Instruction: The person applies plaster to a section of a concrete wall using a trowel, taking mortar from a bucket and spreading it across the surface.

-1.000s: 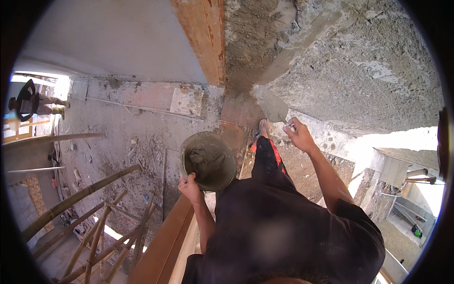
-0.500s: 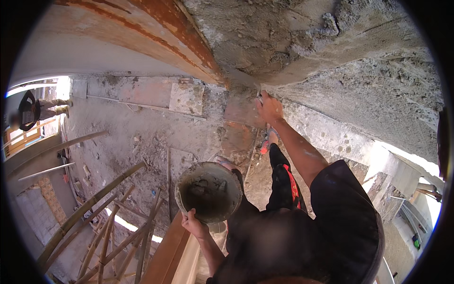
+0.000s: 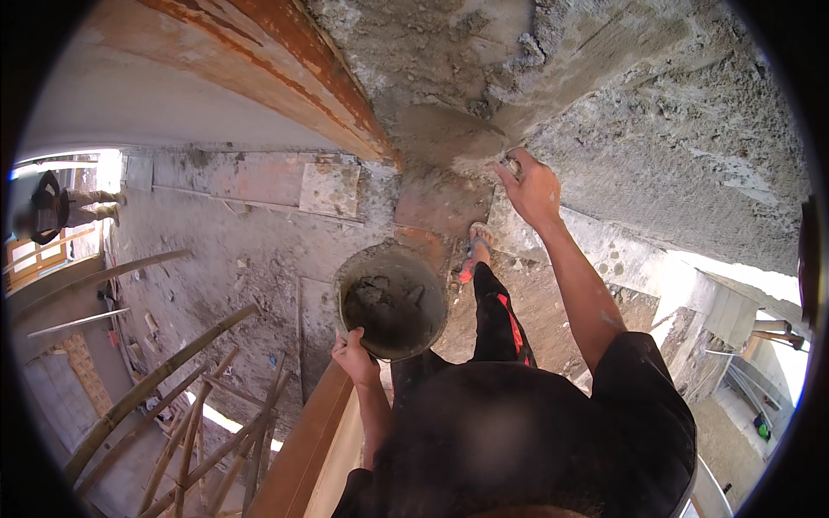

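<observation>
My left hand [image 3: 355,356] grips the near left rim of a round, mortar-crusted bucket [image 3: 344,306]. Wet grey mortar [image 3: 384,302] lies inside it, lumpy on top. My right arm reaches forward to the foot of a rough grey plastered wall [image 3: 656,164]. There my right hand [image 3: 534,190] is closed, fingers curled around something small and greyish that I cannot make out. A smooth, damp-looking grey patch [image 3: 453,134] lies just left of its fingertips, at the corner beside an orange-brown wooden frame [image 3: 345,95].
Bamboo poles [image 3: 164,363] lean at the lower left, near a brown wooden board [image 3: 315,432]. My sandalled foot [image 3: 480,235] stands on dirt below the wall. A square tile [image 3: 330,190] lies along the far wall base. Another person [image 3: 65,207] stands far left.
My right hand has moved right and slightly forward along the wall foot. The bucket, still in my left hand, has shifted forward and slightly right in view.
</observation>
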The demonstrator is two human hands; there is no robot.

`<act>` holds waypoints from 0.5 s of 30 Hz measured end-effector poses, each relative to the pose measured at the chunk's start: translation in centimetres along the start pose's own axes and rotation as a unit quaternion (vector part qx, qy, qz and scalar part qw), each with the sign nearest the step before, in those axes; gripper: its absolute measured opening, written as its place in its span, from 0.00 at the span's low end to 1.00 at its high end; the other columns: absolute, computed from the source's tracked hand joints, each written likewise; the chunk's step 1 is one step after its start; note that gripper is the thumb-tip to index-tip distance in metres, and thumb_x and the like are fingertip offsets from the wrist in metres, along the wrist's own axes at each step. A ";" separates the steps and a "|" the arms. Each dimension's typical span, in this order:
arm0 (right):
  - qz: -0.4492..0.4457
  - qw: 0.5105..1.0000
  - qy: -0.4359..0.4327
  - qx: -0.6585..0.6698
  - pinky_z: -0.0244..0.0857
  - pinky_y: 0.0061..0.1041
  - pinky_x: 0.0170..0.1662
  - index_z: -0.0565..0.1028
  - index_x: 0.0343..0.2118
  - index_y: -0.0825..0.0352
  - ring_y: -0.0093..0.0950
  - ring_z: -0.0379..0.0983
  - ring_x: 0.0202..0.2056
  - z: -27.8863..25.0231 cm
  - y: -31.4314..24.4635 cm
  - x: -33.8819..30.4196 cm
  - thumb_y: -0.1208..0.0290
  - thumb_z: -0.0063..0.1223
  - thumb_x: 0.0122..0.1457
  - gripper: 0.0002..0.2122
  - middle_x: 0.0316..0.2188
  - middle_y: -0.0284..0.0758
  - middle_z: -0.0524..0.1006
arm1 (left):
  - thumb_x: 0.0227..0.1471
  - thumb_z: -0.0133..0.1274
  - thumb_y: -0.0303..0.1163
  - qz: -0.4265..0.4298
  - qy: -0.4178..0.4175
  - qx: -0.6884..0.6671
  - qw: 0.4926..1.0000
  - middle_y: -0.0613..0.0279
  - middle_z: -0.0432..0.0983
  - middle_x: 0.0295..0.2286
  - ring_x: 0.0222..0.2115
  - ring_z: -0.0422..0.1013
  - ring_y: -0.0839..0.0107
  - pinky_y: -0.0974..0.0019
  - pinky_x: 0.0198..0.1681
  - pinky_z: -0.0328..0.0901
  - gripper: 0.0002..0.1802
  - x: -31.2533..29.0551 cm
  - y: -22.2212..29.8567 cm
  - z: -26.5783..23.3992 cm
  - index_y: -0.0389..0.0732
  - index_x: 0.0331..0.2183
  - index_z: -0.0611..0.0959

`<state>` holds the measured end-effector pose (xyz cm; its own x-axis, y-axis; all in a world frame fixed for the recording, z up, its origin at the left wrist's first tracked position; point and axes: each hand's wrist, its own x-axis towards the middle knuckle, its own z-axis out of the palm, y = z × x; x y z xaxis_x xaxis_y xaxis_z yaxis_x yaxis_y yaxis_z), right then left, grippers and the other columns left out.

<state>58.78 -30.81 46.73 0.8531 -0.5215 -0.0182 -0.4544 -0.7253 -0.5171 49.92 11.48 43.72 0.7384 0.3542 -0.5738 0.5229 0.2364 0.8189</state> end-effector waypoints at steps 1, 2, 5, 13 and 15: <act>0.010 1.000 0.004 0.009 0.68 0.41 0.33 0.77 0.41 0.65 0.45 0.76 0.29 -0.7 0.7 -0.4 0.59 0.61 0.56 0.16 0.25 0.47 0.78 | 0.42 0.56 0.19 0.006 -0.007 -0.008 1.000 0.65 0.74 0.26 0.25 0.69 0.73 0.68 0.32 0.66 0.03 0.0 0.8 0.5 0.32 0.24 0.77; 0.021 1.000 0.006 0.018 0.68 0.40 0.32 0.78 0.40 0.65 0.44 0.76 0.26 -1.3 1.3 -0.8 0.59 0.62 0.56 0.15 0.23 0.47 0.77 | 0.44 0.56 0.20 0.017 0.005 0.004 1.000 0.64 0.74 0.27 0.26 0.70 0.73 0.68 0.32 0.67 0.03 0.4 1.2 0.4 0.32 0.26 0.78; 0.052 0.998 -0.036 0.021 0.67 0.40 0.31 0.78 0.42 0.64 0.45 0.76 0.25 -5.0 3.4 -0.9 0.59 0.61 0.55 0.16 0.17 0.44 0.76 | 0.44 0.55 0.20 0.052 0.027 -0.009 0.998 0.63 0.75 0.28 0.27 0.70 0.72 0.67 0.32 0.67 0.05 -0.4 3.4 0.9 0.31 0.28 0.78; -0.051 0.992 -0.038 0.108 0.62 0.36 0.25 0.70 0.38 0.67 0.38 0.69 0.18 -0.9 4.1 -7.2 0.65 0.52 0.64 0.10 0.15 0.44 0.68 | 0.44 0.53 0.19 0.073 0.064 -0.016 0.995 0.64 0.76 0.31 0.30 0.69 0.73 0.69 0.37 0.66 0.13 -0.2 2.7 -2.9 0.28 0.36 0.81; -0.075 0.983 -0.077 0.147 0.63 0.43 0.28 0.69 0.40 0.68 0.51 0.73 0.25 4.5 3.0 -5.2 0.64 0.51 0.64 0.11 0.19 0.51 0.72 | 0.44 0.53 0.19 0.072 0.064 0.016 0.995 0.64 0.77 0.32 0.31 0.69 0.74 0.70 0.39 0.65 0.16 -0.5 1.4 -4.8 0.27 0.39 0.81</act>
<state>54.17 -28.25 41.41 0.9441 -0.3270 -0.0409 -0.2455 -0.6152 -0.7492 48.25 16.01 45.24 0.7474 0.4946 -0.4437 0.4309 0.1475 0.8903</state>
